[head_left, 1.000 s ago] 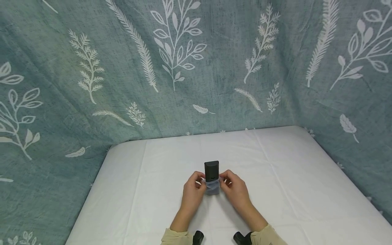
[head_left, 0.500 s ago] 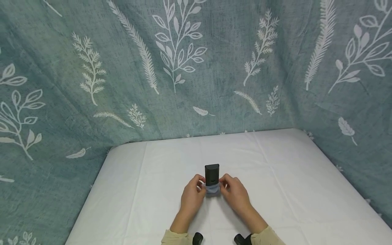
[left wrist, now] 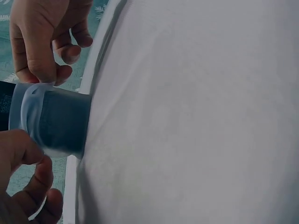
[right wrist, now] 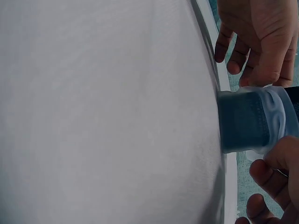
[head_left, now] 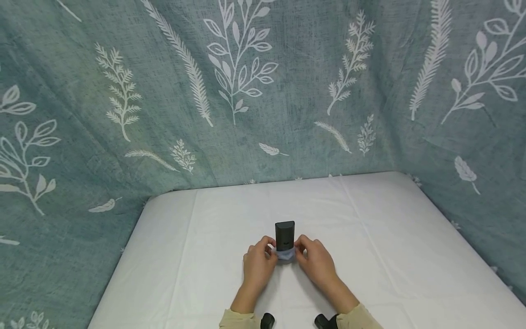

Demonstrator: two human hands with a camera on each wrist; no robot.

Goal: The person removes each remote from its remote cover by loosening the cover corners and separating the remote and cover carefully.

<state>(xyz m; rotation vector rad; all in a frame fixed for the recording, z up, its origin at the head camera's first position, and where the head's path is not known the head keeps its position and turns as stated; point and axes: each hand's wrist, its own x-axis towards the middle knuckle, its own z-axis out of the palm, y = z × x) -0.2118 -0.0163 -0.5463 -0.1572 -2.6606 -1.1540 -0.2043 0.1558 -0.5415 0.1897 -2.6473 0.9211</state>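
Teal leaf-print cloth [head_left: 308, 55] at far side, white-covered counter [head_left: 209, 256] nearer, left hand [head_left: 260, 264] and right hand [head_left: 318, 263] either side of upright black block [head_left: 285, 235], centred left-to-right toward near side, both hands narrow, pinching bluish translucent sleeve [head_left: 286, 254] around block's lower part.

Print [left wrist: 5, 104] on the black device [head_left: 285, 235] is too small to read.

Black device [head_left: 285, 236]: blocky, stood upright, upper part left bare. Translucent bluish sleeve [head_left: 286, 254]: wrapped around lower part of device, bunched into folds near upper edge, smoother below; dark surface of device seen through it.
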